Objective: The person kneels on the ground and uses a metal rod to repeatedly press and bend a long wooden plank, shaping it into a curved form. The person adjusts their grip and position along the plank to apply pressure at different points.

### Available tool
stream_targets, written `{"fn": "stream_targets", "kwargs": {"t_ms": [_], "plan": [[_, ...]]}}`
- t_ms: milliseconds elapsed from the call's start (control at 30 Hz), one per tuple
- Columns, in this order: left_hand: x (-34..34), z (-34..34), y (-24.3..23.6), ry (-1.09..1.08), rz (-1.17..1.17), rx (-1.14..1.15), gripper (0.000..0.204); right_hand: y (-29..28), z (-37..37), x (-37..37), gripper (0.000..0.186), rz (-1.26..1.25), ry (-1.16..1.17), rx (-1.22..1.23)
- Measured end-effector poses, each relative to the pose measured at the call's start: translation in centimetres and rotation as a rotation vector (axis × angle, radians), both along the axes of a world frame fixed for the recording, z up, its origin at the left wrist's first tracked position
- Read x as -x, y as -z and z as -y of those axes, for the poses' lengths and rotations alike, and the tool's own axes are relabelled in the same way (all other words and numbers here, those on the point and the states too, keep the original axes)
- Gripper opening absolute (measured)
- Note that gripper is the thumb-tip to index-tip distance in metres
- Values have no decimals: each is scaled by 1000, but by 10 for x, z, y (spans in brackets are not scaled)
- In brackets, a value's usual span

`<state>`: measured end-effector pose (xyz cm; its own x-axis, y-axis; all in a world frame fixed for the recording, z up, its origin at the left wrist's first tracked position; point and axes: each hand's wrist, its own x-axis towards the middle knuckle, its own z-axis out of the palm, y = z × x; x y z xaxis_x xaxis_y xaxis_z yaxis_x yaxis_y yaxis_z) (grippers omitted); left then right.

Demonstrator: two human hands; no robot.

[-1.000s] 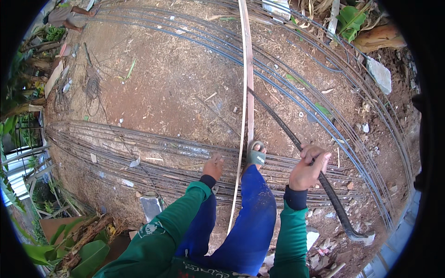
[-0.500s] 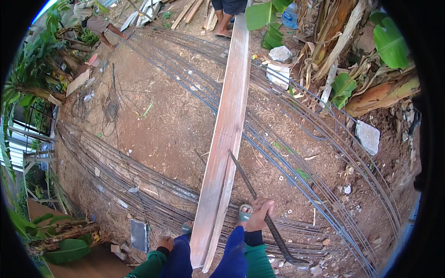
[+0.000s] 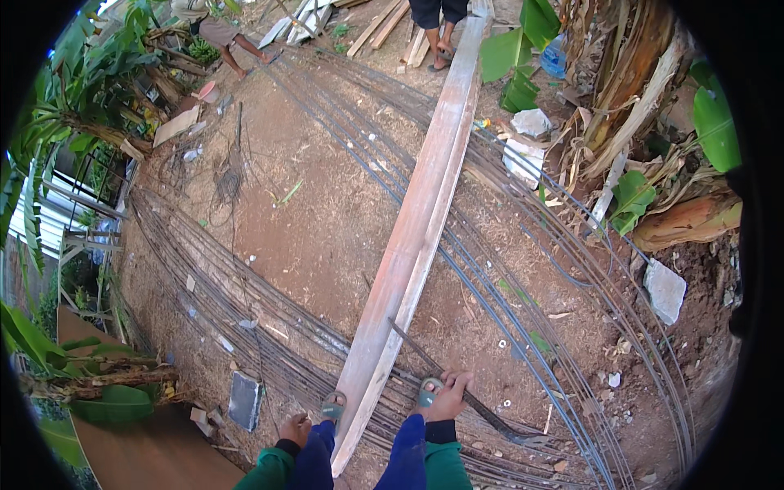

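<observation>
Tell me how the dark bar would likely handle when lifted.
The bar should stay stiff, as it runs straight along most of its length. It may feel heavy for its size, since it looks like metal. It might twist in the right hand, since its lower end bends aside.

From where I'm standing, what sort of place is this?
Probably an outdoor building yard: long metal rods lie on bare soil, a long wooden plank crosses them, and broad-leafed plants stand at the edges.

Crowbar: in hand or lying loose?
In hand: the right hand is closed around the crowbar, which shows on both sides of the grip.
</observation>
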<state>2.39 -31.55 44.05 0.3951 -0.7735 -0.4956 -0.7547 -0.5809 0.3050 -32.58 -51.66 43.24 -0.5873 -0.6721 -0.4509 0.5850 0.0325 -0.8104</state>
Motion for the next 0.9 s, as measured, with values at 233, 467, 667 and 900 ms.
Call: {"fn": "stream_targets", "kwargs": {"t_ms": [233, 467, 667, 900], "plan": [[18, -17, 1, -80, -249, -38, 36, -27, 7, -26, 40, -121, -150, 125], [7, 10, -12, -92, -388, -94, 36, -50, 19, -89, 37, -417, -479, -14], [-67, 50, 12, -58, -498, -116, 35, -47, 37, -146, 40, -640, -506, -114], [-180, 154, 0, -1, -774, -68, 45, -15, 75, -204, 46, -655, -356, -202]]}}
